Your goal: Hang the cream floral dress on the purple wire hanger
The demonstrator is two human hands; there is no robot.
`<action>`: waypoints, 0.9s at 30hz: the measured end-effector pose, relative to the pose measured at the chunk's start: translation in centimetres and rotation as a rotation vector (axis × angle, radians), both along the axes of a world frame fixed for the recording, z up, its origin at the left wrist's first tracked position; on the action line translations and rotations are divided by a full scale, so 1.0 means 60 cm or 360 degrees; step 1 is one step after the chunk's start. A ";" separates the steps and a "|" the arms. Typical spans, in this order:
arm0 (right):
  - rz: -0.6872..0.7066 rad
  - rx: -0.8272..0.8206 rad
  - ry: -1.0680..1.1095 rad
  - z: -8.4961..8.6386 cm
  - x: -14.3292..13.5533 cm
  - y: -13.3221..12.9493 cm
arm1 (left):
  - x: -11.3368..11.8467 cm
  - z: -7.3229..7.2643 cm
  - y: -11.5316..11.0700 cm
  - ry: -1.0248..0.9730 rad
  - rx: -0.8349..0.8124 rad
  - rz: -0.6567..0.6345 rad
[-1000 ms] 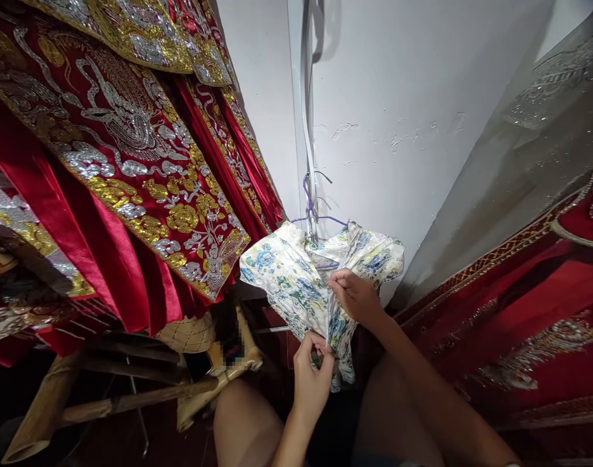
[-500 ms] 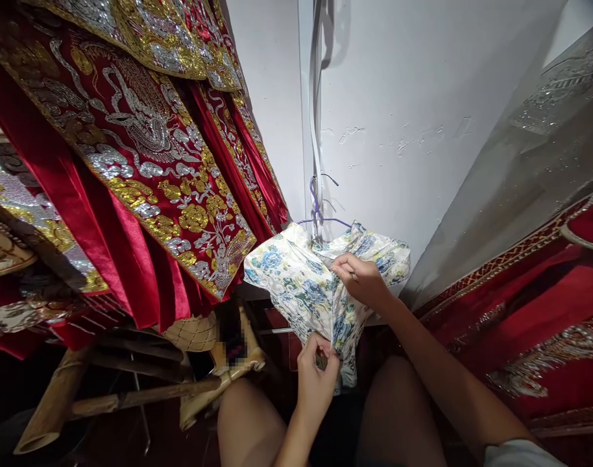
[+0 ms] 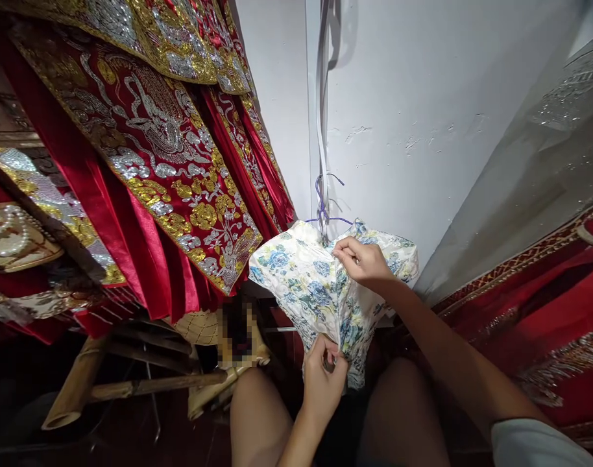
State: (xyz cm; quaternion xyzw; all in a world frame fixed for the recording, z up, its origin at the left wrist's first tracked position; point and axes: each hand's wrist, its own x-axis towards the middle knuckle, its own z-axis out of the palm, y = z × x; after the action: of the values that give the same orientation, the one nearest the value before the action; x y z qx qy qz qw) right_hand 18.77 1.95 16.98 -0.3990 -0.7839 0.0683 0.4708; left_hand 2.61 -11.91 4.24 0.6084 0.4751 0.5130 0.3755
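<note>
A white blouse (image 3: 306, 279) with blue and yellow flowers hangs in front of me on a thin purple hanger (image 3: 322, 209). My left hand (image 3: 324, 370) is closed in a pinch low on the blouse's front seam. Higher up, near the neckline, my right hand (image 3: 363, 261) pinches the same seam between thumb and fingers. Between the two hands the seam runs nearly straight. What exactly lies under the fingertips is too small to make out.
Red satin costumes (image 3: 180, 181) with gold and silver sequins hang at left. Below them stands a bamboo chair (image 3: 131, 388). A pale strap (image 3: 320, 110) runs down the white wall (image 3: 398, 97). Red embroidered cloth (image 3: 544, 311) is at right.
My right hand has moved slightly up the blouse's front seam towards the neckline. My left hand keeps its pinch low down. The whole view has shifted a little.
</note>
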 end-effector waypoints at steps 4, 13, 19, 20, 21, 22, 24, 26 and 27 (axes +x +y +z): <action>-0.0025 0.0064 -0.0008 0.013 0.010 0.012 | 0.011 -0.012 -0.005 0.0001 -0.0032 -0.0053; -0.0037 0.0096 0.0068 0.056 0.011 0.017 | 0.025 -0.040 -0.013 0.0018 -0.0116 -0.0098; -0.0018 0.0121 0.0139 0.043 0.008 0.001 | 0.001 0.007 0.043 0.0098 0.0057 -0.0184; -0.0016 0.0133 0.0151 0.041 0.009 0.000 | -0.005 0.030 0.060 0.0093 0.0130 -0.0165; -0.0004 0.0144 0.0160 0.040 0.010 -0.002 | -0.010 0.056 0.079 0.0099 0.0209 -0.0145; 0.0015 0.0154 0.0167 0.039 0.012 -0.004 | -0.015 0.085 0.099 0.0099 0.0307 -0.0094; 0.0055 0.0165 0.0175 0.038 0.015 -0.006 | -0.021 0.146 0.140 0.0081 0.0548 0.0018; 0.0088 0.0167 0.0179 0.036 0.017 -0.008 | -0.021 0.199 0.177 0.0145 0.0719 0.0050; 0.0097 0.0158 0.0186 0.035 0.017 -0.009 | -0.020 0.219 0.193 0.0206 0.0757 0.0023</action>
State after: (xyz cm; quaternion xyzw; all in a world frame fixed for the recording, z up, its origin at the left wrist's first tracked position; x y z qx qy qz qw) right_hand 19.77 1.41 19.07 -0.3464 -0.7694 0.0669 0.5325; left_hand 1.42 -0.35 17.37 0.7079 0.3683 0.5730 0.1867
